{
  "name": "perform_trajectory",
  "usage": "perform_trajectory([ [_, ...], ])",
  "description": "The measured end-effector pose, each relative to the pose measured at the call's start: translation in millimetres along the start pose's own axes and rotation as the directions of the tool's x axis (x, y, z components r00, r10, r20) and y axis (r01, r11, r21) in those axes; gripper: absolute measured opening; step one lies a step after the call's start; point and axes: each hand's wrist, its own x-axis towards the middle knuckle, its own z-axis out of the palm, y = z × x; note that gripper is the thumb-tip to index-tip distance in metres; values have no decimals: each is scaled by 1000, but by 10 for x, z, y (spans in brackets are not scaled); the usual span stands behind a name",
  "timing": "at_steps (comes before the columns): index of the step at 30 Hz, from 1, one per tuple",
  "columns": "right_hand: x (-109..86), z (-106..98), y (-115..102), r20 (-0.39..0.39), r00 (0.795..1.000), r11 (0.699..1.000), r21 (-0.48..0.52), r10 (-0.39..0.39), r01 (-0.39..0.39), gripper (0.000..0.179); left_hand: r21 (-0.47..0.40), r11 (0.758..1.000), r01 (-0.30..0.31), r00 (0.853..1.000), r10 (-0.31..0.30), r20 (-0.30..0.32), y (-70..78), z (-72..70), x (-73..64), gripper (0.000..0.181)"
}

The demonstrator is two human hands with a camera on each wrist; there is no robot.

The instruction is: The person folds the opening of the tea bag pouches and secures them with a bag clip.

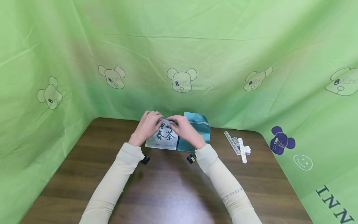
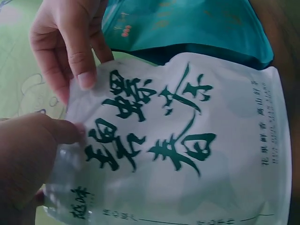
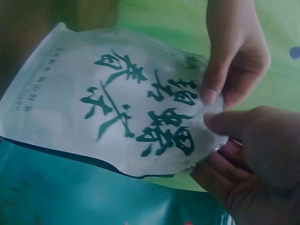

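Note:
A white tea bag (image 1: 162, 141) with large dark green characters stands near the table's back edge. My left hand (image 1: 147, 126) pinches its top edge on the left, thumb on the printed front and fingers behind. On the other side of the same edge, my right hand (image 1: 186, 129) pinches it too, its thumb (image 3: 229, 123) on the front. In the left wrist view the white bag (image 2: 187, 187) shows its printed face, the top rim bent between both hands. Just right of it, partly behind my right hand, is a teal bag (image 1: 199, 124).
White ruler-like strips (image 1: 242, 151) lie crossed on the right of the brown table (image 1: 167, 193), beside a small white piece (image 1: 247, 150). A green cloth (image 1: 179, 49) printed with bear heads hangs behind and along both sides.

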Motion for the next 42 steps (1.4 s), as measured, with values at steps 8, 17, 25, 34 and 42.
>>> perform_trajectory([
  [8,-18,70,-28,-2,998,996,-64,59,-59,17,-18,999,-26,997,25,-71,-41,87,-70,10],
  [17,-17,66,-38,-33,998,997,-62,47,-49,17,-63,997,-46,992,38,-121,-66,108,-68,10],
  [25,-27,15,-95,-63,998,1000,-11,12,-13,18,-106,994,-33,991,19,-130,-6,19,-127,10],
  [34,-143,-14,-252,-75,997,998,56,-29,33,18,-96,993,-66,985,50,-164,100,-126,-288,9],
  [42,-328,96,-304,-93,994,996,68,-55,61,17,-96,991,-90,981,72,-178,160,-82,-505,9],
])
